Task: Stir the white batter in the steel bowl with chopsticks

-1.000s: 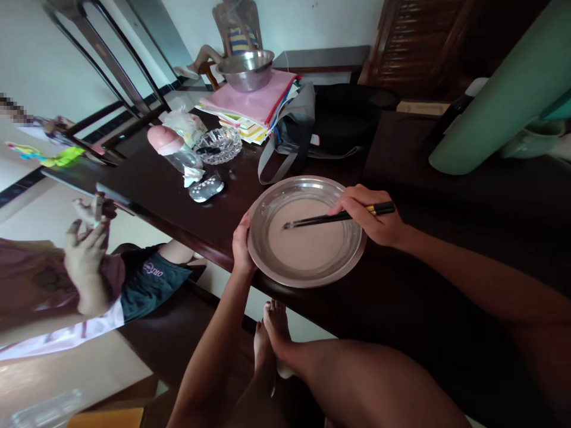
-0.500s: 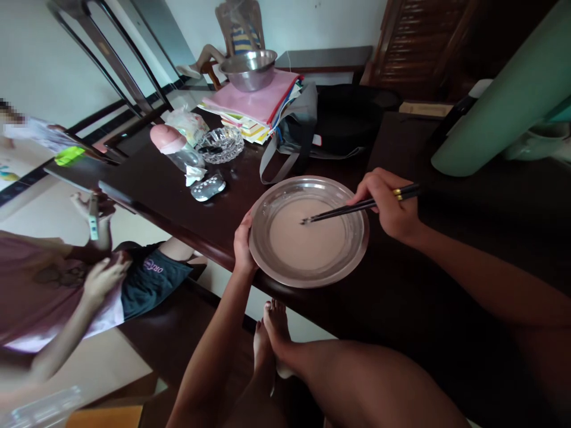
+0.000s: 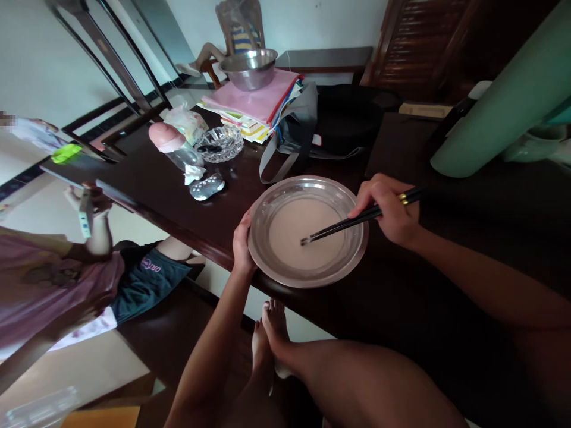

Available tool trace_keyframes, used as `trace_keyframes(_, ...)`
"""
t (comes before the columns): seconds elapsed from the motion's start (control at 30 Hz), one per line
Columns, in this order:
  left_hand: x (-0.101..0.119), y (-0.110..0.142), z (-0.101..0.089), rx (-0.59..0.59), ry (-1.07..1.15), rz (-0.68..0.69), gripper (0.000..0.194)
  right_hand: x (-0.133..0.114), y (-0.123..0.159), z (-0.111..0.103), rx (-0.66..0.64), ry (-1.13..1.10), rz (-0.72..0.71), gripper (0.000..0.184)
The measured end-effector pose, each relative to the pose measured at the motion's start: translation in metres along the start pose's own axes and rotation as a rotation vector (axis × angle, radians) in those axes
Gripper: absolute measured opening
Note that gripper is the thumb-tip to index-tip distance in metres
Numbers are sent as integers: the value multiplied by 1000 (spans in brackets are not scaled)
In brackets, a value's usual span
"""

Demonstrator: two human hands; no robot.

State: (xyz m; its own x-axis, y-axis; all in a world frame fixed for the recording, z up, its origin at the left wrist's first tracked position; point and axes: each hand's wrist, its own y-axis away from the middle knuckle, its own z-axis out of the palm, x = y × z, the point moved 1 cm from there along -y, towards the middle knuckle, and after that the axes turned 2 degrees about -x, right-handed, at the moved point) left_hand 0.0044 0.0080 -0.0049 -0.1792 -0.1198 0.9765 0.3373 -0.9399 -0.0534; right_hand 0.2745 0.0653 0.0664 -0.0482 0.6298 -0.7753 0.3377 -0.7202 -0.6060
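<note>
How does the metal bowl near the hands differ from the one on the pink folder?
The left hand grips the near bowl; no hand touches the far bowl, which stands on the pink folder. The near bowl contains pale liquid; the far bowl's floor is hidden. The near bowl shows mostly its inside, the far bowl mostly its outside. Both are round metal.

Dim lt, deep shadow btm R, edges stretched w/ blur
</note>
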Motion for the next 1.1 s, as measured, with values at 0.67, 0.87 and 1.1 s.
trace_keyframes(0.67,-3,-1,-3,14,-7,-6,48,0,-1,-2,78,43,-41,44)
trace_keyframes(0.87,0,1,0,4,41,-16,46,-2,0,3,-147,154,-39,39)
trace_keyframes(1.1,-2,0,0,24,12,-10,48,-3,1,-1,-9,22,-24,44)
